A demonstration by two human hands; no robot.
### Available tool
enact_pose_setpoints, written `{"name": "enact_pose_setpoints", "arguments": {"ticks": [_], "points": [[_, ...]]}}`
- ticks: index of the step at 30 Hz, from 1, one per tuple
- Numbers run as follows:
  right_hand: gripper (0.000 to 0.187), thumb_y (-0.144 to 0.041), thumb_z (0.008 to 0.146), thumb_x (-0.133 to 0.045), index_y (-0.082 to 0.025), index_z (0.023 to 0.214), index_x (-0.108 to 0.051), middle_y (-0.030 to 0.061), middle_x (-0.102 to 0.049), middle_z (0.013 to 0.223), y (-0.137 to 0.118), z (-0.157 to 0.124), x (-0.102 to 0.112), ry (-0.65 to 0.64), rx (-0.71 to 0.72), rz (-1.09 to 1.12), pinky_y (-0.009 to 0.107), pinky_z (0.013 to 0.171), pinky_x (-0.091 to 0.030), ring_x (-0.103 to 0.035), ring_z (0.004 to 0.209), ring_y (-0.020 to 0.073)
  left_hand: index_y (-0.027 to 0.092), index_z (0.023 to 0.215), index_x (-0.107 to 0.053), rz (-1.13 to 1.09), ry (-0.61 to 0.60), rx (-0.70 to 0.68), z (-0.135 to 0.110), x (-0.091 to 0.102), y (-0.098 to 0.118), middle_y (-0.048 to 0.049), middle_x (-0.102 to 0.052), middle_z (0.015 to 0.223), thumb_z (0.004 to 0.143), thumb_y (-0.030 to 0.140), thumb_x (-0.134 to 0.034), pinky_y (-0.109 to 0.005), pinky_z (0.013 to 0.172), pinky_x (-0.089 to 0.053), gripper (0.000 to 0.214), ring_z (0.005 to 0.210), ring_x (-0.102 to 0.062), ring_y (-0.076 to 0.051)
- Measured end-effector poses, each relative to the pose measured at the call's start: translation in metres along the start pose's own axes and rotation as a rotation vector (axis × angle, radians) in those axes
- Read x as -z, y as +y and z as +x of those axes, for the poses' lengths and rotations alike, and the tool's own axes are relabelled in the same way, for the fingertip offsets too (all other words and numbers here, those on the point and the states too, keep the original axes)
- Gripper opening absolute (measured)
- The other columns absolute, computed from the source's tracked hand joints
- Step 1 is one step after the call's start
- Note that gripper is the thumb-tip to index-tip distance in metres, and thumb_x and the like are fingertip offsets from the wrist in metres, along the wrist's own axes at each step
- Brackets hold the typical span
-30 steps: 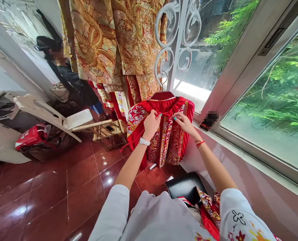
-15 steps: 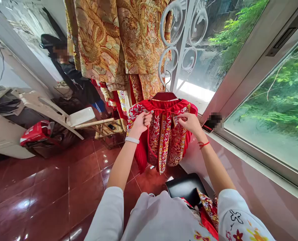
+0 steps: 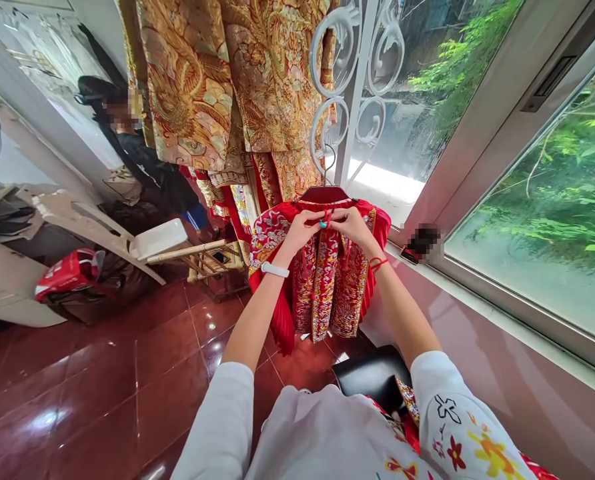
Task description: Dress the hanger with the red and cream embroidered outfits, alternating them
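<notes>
A red embroidered garment (image 3: 322, 280) hangs on a dark red hanger (image 3: 323, 194) hooked to a white scrolled window grille (image 3: 350, 80). My left hand (image 3: 301, 230) and my right hand (image 3: 350, 225) meet at the garment's top front, just under the hanger. The fingers of both pinch a thin red cord (image 3: 327, 219) at the waistband. My left wrist wears a white band, my right a red string.
Gold brocade garments (image 3: 227, 80) hang above. Another person in dark clothes (image 3: 142, 167) stands at the back left. A white folding chair (image 3: 127, 233) and a red bag (image 3: 65, 270) sit at left. A black stool (image 3: 372, 373) stands below. A phone (image 3: 417, 243) lies on the window sill.
My hands were apart on the garment's two sides half a second ago. They have come together at the centre of the waistband, pinching the red cord.
</notes>
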State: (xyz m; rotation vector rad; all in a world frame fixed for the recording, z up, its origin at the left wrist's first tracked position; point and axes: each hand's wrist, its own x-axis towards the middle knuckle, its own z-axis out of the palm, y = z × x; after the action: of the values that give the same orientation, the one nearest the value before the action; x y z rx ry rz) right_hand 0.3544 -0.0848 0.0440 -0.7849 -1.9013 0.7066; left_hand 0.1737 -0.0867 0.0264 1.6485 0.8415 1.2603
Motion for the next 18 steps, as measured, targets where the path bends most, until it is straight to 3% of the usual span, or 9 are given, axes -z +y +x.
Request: {"name": "enact_pose_setpoints", "arguments": {"ticks": [3,6,9,14,18], "points": [[0.042,-0.056,0.081,-0.071,-0.016,0.066,-0.071,0.0050,-0.064,0.071,0.000,0.000,0.005,-0.057,0.002,-0.006,0.031,0.064,-0.041,-0.052,0.066,0.0160,0.017,0.112,-0.077,0.150,-0.074,-0.091,0.006,0.007,-0.007,-0.0082,-0.060,0.106,0.085,0.030,-0.075,-0.028,0.080,-0.051,0.030,0.089,-0.060,-0.015],[0.039,-0.053,0.082,-0.070,-0.017,0.068,-0.072,0.0054,-0.065,0.074,0.003,0.001,0.007,-0.114,-0.025,-0.024,0.032,0.068,-0.044,-0.053,0.069,0.0169,0.018,0.117,-0.074,0.225,-0.149,-0.137,0.004,0.013,-0.008,-0.0096,-0.053,0.119,0.090,0.035,-0.070,-0.024,0.069,-0.052,0.032,0.080,-0.059,-0.010],[0.033,-0.049,0.080,-0.072,-0.018,0.068,-0.073,0.0061,-0.063,0.081,0.008,0.002,0.008,-0.113,-0.037,-0.060,0.034,0.072,-0.046,-0.055,0.078,0.0193,0.018,0.108,-0.074,0.280,-0.143,-0.231,0.001,0.016,-0.004,-0.0115,-0.048,0.130,0.090,0.039,-0.069,-0.023,0.065,-0.055,0.028,0.085,-0.061,-0.012],[0.021,-0.037,0.080,-0.070,-0.019,0.069,-0.073,0.0082,-0.062,0.093,0.015,0.000,0.007,-0.057,-0.039,-0.060,0.037,0.076,-0.048,-0.058,0.089,0.0221,0.018,0.097,-0.071,0.449,-0.172,-0.331,0.003,0.018,0.009,-0.0092,-0.052,0.126,0.093,0.026,-0.063,-0.030,0.075,-0.059,0.011,0.099,-0.062,-0.018],[0.014,-0.029,0.079,-0.068,-0.018,0.070,-0.072,0.0080,-0.063,0.093,0.017,-0.002,0.007,-0.107,-0.028,-0.084,0.039,0.078,-0.050,-0.059,0.084,0.0207,0.019,0.098,-0.064,0.608,-0.303,-0.362,0.008,0.019,0.017,-0.0081,-0.055,0.117,0.093,0.017,-0.058,-0.040,0.095,-0.053,0.008,0.106,-0.059,-0.022]]}}
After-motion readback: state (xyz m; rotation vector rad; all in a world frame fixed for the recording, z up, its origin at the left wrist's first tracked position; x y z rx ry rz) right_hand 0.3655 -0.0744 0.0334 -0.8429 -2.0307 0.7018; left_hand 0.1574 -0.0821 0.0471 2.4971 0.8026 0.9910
